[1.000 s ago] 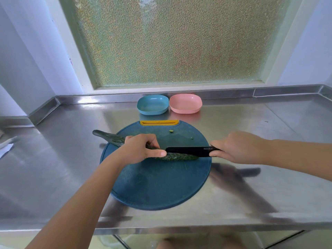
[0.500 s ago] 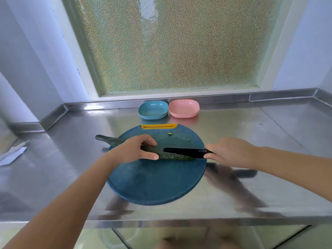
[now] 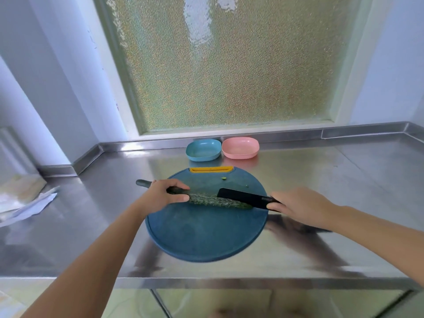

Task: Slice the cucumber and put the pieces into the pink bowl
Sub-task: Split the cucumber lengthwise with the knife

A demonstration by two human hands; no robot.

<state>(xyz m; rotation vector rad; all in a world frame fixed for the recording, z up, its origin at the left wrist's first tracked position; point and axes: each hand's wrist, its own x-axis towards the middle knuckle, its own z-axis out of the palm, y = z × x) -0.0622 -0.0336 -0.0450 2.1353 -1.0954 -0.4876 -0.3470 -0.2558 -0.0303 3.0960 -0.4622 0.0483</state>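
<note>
A long dark green cucumber (image 3: 207, 199) lies across the round blue cutting board (image 3: 202, 237), its thin left end sticking out past the board's rim. My left hand (image 3: 164, 195) grips the cucumber near its left part. My right hand (image 3: 298, 206) holds the handle of a black knife (image 3: 243, 196), whose blade lies along the cucumber's right half, tip pointing left. The pink bowl (image 3: 240, 148) stands empty behind the board, by the back wall. Two tiny green bits (image 3: 224, 178) lie on the board's far side.
A blue bowl (image 3: 203, 149) sits touching the pink one on its left. The steel counter (image 3: 332, 180) runs to a raised back edge under a frosted window. White paper (image 3: 29, 205) lies at the far left. The counter's front edge is just below the board.
The head camera has tilted up, so everything sits lower in view. The knife blade now angles more across the cucumber, farther from my left thumb. My left hand keeps its grip.
</note>
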